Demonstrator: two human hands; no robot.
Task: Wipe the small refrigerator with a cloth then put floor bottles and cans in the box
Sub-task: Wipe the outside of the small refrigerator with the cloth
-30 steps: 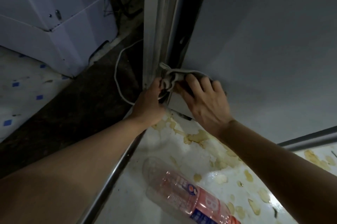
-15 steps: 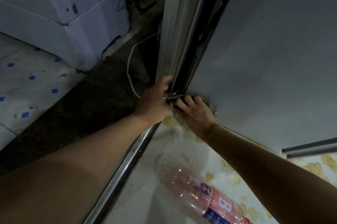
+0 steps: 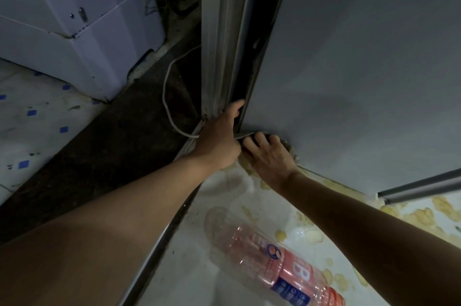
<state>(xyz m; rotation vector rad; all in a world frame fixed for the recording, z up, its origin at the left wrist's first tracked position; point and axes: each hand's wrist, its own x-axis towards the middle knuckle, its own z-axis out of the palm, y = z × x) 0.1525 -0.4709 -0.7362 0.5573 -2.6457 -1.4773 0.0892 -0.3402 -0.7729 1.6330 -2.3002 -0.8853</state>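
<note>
The small refrigerator's grey side (image 3: 349, 68) fills the upper right, its door edge and gasket (image 3: 224, 56) running down the middle. My right hand (image 3: 268, 156) presses a grey cloth (image 3: 243, 135) against the fridge's bottom corner; only a thin strip of cloth shows above my fingers. My left hand (image 3: 219, 138) rests on the bottom of the door edge, thumb up along the gasket, and I cannot tell whether its fingers pinch the cloth's end. An empty clear plastic bottle (image 3: 269, 255) with a pink label lies on its side on the floor below my arms.
A white cabinet (image 3: 74, 31) stands at the upper left. A white power cord (image 3: 167, 96) loops over the dark floor strip beside the door. A metal rail (image 3: 159, 238) runs diagonally under my left arm. The pale floor at right has yellow stains (image 3: 311, 236).
Both hands slid down with the cloth from partway up the fridge side to its bottom corner. The cloth, bunched and visible earlier, is now mostly hidden under my right hand.
</note>
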